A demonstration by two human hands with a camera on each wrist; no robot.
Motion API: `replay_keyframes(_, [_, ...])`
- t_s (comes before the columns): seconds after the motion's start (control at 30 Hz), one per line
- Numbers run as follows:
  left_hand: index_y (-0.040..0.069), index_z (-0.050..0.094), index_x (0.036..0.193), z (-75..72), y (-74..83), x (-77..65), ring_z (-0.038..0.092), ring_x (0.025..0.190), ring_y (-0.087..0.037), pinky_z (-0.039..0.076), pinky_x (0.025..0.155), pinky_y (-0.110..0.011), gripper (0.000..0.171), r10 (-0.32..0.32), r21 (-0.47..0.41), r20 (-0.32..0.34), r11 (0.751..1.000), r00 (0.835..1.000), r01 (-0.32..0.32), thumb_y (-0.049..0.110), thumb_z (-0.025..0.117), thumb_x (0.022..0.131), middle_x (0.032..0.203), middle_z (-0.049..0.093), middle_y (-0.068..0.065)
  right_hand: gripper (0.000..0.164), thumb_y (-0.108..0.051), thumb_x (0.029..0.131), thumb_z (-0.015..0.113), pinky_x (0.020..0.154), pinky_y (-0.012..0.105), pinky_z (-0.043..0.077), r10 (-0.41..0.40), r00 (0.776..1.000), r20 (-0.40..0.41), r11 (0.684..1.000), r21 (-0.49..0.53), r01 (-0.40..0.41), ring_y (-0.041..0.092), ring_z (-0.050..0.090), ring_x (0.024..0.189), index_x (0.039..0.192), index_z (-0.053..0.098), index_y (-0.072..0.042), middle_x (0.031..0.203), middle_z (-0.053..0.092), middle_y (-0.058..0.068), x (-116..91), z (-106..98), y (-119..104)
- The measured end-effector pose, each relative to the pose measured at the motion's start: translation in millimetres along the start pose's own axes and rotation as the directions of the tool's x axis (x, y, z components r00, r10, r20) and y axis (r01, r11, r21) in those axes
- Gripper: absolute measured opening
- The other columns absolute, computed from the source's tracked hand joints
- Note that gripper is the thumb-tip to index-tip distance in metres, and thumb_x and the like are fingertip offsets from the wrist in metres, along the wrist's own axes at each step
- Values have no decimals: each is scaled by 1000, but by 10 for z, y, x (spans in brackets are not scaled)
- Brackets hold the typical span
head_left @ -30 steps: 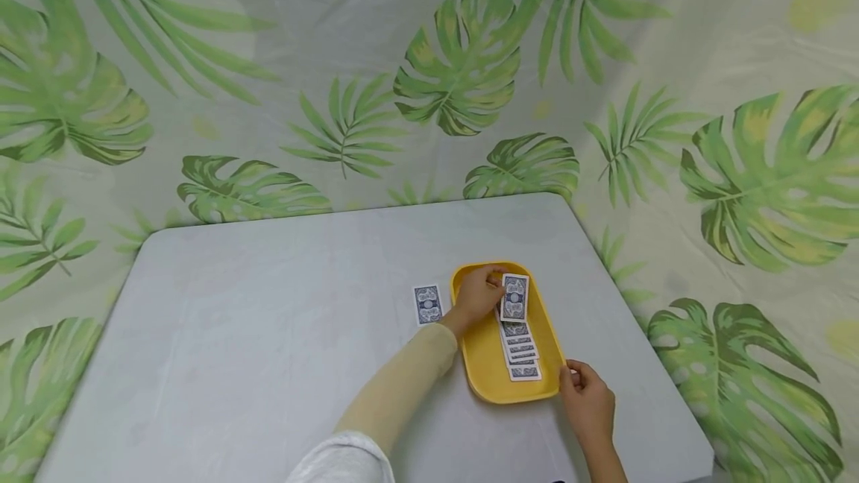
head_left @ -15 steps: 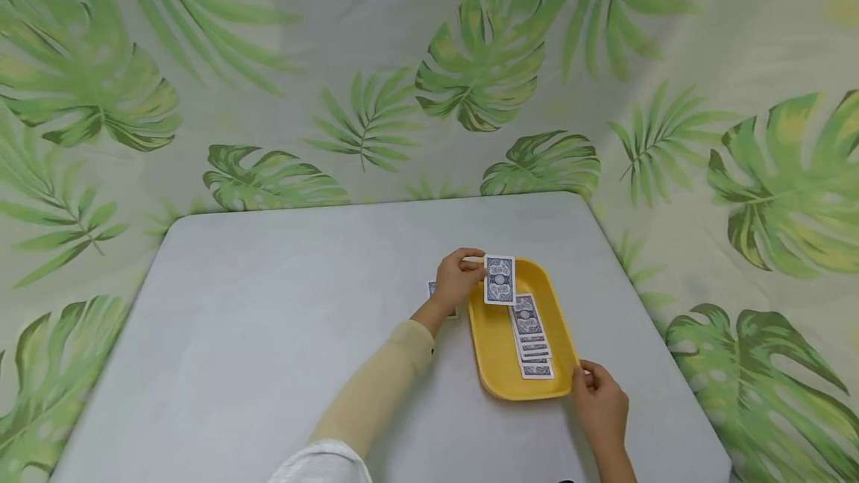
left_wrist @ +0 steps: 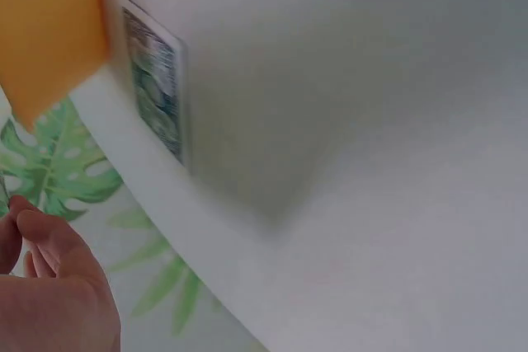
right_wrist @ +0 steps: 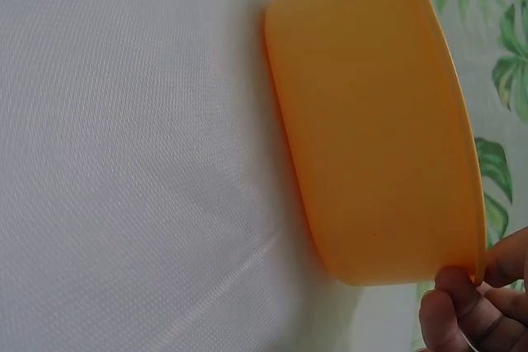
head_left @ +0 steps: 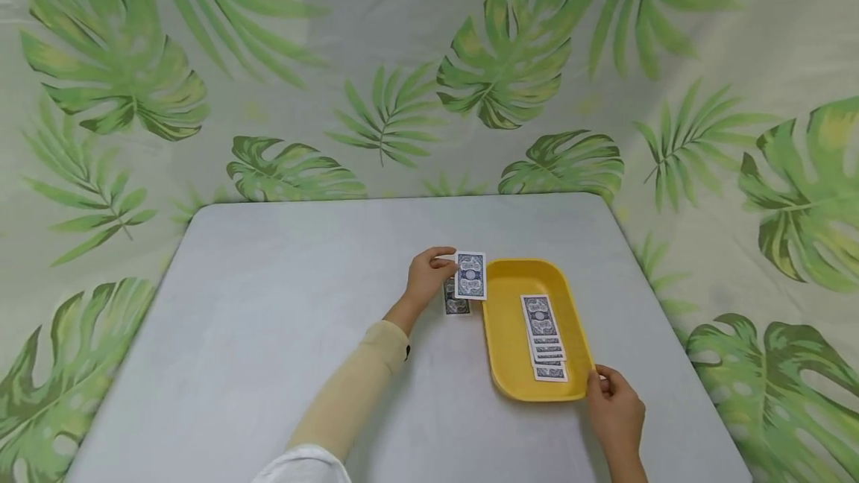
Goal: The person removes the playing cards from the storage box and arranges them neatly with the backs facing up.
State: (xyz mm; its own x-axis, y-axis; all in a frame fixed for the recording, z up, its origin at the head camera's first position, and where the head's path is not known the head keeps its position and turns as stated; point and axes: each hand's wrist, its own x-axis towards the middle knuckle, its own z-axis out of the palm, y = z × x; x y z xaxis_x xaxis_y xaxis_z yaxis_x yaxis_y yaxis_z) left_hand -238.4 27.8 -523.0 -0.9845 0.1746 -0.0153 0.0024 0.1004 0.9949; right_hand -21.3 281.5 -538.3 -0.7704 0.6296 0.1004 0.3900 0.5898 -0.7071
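Card (head_left: 470, 275), blue patterned back showing, pinched at its 9 o'clock edge by my left grip (head_left: 427, 278). In head view it partly hides second card (head_left: 457, 308), lying on white table (head_left: 268, 304) just outside yellow tray (head_left: 508, 349), toward tray's 10 o'clock. My right grip (head_left: 616, 410) pinches tray rim at 4 o'clock. Inside tray, overlapping blue-backed cards (head_left: 545, 338) run down toward 6 o'clock, slightly right of centre.
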Motion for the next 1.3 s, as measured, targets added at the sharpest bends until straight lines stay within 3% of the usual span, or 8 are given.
replay_keyframes(0.23, [-1, 65, 120, -239, -114, -47, 69, 85, -25, 54, 74, -28, 31, -53, 0, -49, 999, 997, 53, 2, 68, 89, 96, 70, -15, 22, -11, 93, 58, 46, 24, 36, 9, 1000, -3, 1000, -5, -9, 14, 47, 56, 105, 68, 6, 68, 60, 8, 4, 11, -1])
replay_keyframes(0.47, [1, 66, 118, -319, -236, -135, 67, 80, -20, 52, 67, -27, 30, -92, 19, -67, 995, 993, 94, 2, 68, 88, 94, 69, -13, 24, -11, 93, 56, 45, 25, 36, 33, 999, -7, 999, -17, -33, 16, 48, 56, 105, 68, 7, 68, 60, 9, -7, 12, 16])
replay_keyframes(0.73, [1, 66, 117, -440, -378, -162, 64, 79, -16, 53, 70, -31, 29, -118, 40, -115, 992, 986, 123, 2, 68, 88, 94, 69, -12, 24, -11, 93, 56, 44, 25, 36, 30, 1000, -3, 999, -12, -30, 18, 49, 56, 105, 67, 7, 68, 60, 9, 1, 32, 18])
replay_keyframes(1.3, [3, 71, 109, -507, -511, -168, 64, 80, -17, 51, 64, -24, 27, -130, 196, -258, 963, 957, 183, 1, 69, 82, 89, 71, -8, 25, -12, 93, 56, 45, 25, 36, 36, 999, -5, 999, -12, -36, 17, 48, 56, 105, 67, 7, 67, 59, 8, -4, 33, 4])
